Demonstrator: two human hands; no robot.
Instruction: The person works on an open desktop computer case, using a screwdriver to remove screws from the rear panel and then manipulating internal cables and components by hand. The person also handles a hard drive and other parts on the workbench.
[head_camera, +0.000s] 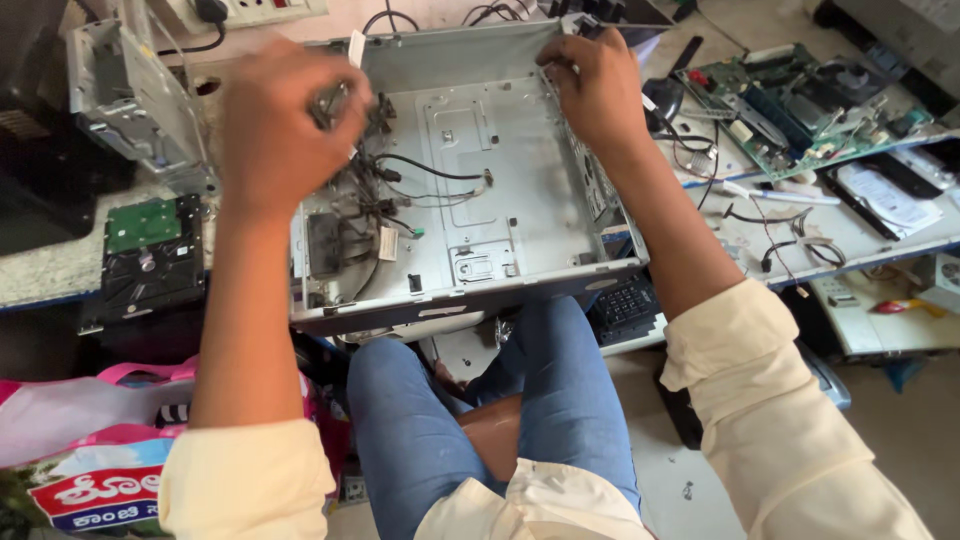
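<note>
An opened grey metal computer case (520, 190) lies flat in front of me, its near edge over my knees. Inside it run black cables (420, 180) along the left half. My left hand (275, 125) is closed around a small metal part with cables at the case's upper left corner. At the far right corner my right hand (592, 85) grips the rim of the case. Both arms wear rolled cream sleeves.
A hard drive (150, 255) with a green board lies left of the case, below a metal drive cage (130, 95). A green circuit board (800, 105) and loose wires sit on the right bench. A black keyboard (625, 310) lies under the case; bags at lower left.
</note>
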